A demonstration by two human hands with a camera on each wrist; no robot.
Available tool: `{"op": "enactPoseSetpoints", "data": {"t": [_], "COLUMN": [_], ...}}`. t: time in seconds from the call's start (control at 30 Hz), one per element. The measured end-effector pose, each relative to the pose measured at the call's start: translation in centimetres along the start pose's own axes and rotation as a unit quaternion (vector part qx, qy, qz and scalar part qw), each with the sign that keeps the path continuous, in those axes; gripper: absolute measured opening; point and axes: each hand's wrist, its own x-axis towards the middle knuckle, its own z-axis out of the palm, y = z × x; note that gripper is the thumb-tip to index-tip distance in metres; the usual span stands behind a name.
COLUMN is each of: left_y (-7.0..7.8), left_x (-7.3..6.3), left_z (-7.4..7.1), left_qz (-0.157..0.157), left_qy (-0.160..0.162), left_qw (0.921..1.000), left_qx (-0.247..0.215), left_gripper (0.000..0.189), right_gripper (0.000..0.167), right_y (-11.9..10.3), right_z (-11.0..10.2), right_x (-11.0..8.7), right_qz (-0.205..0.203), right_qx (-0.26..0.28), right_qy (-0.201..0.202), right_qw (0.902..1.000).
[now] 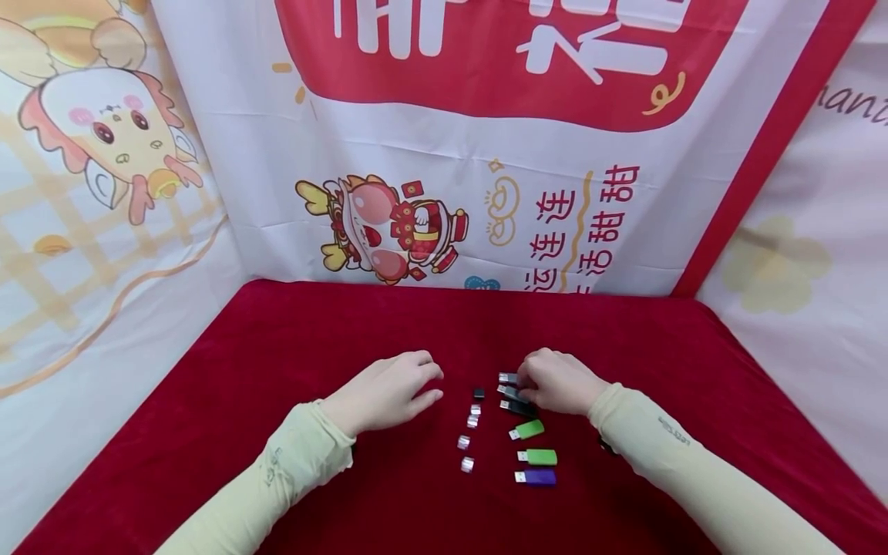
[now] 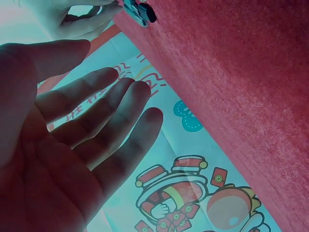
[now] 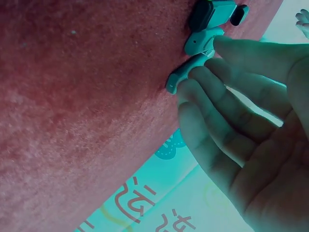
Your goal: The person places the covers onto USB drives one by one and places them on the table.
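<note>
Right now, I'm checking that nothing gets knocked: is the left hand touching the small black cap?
Apart. The head view shows bare red cloth between the left hand and the small black cap.

bright, even head view here; wrist views tinted teal, the left hand (image 2: 58, 159) shadowed against pale glare
</note>
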Motion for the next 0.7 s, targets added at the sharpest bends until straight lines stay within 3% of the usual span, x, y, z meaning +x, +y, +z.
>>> {"op": "enactPoseSetpoints", "data": {"t": [0.23, 0.7], "left_y": [-0.1, 0.0], "left_x": [0.0, 0.0], "left_z": [0.1, 0.4], "left_qz": [0.001, 0.003], "left_qy": [-0.012, -0.017], "left_qw": [0.9999, 0.9998], "left_qx": [-0.009, -0.008], "left_gripper": [0.029, 0.016], "right_gripper": [0.006, 0.020], "right_y": [-0.1, -0.6], "right_z": [0.0, 0.1], "right_x": [0.7, 2.0], "right_qz": [-0.042, -0.047], "right_qx": [-0.016, -0.072], "right_qy": [-0.015, -0.064], "right_qw": [0.9989, 0.9942]}}
